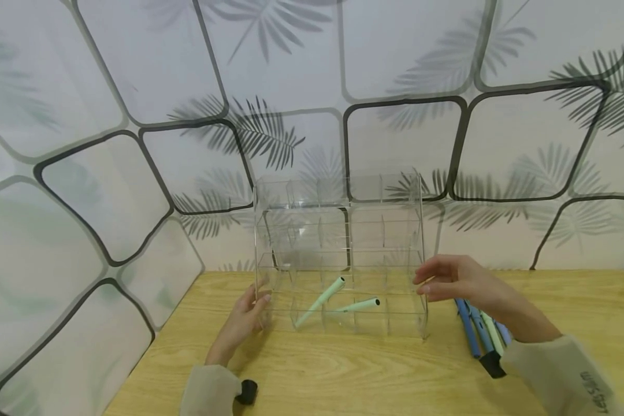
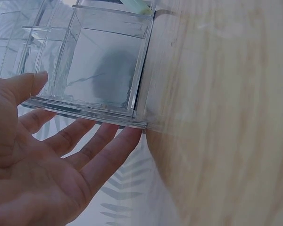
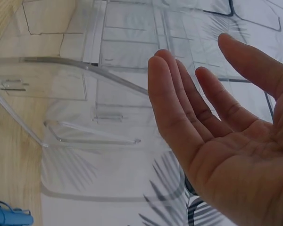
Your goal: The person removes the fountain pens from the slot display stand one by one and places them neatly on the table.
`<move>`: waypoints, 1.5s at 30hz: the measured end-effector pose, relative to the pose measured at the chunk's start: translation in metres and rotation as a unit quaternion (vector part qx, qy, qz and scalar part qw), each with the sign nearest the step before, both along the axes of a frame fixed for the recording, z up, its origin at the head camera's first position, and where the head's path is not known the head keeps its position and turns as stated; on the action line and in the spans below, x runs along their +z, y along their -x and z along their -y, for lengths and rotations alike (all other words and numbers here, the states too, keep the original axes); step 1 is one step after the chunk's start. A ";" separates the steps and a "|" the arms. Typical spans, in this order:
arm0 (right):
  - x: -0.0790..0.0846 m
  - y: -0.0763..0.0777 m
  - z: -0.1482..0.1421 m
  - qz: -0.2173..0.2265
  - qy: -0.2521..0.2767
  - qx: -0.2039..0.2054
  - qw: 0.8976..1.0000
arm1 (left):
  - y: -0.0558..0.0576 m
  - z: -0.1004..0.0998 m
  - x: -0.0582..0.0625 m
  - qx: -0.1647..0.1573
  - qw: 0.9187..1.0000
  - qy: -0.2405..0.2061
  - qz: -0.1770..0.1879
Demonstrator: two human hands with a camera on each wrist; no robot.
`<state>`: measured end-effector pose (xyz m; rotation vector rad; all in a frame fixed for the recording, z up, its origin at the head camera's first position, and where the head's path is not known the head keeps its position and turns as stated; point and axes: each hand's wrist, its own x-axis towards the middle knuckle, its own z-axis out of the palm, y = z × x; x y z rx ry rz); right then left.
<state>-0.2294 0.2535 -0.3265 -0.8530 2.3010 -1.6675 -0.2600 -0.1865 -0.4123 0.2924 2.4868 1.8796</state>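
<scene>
A clear acrylic organizer point(image 1: 338, 260) with tiers of small compartments stands upright at the middle of the table, against the back wall. Two mint-green pens, a left pen point(image 1: 319, 301) and a right pen point(image 1: 361, 305), lean in its lowest row. My left hand point(image 1: 241, 320) is at its left side; in the left wrist view the fingertips point(image 2: 132, 136) meet the outer side panel, and the thumb reaches over the panel's edge. My right hand point(image 1: 455, 280) hovers by the organizer's right side, its palm holding nothing and its fingers point(image 3: 167, 94) extended.
Several blue and green pens point(image 1: 468, 326) lie on the wooden table point(image 1: 312, 375) under my right forearm. Behind the organizer is a pale wall covering point(image 1: 405, 144) with dark outlines and leaf prints. A black wrist strap piece point(image 1: 247, 393) shows by my left sleeve.
</scene>
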 end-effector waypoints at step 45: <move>-0.022 0.012 0.068 -0.024 -0.018 0.048 0.998 | 0.000 0.001 0.000 -0.002 1.000 0.014 0.004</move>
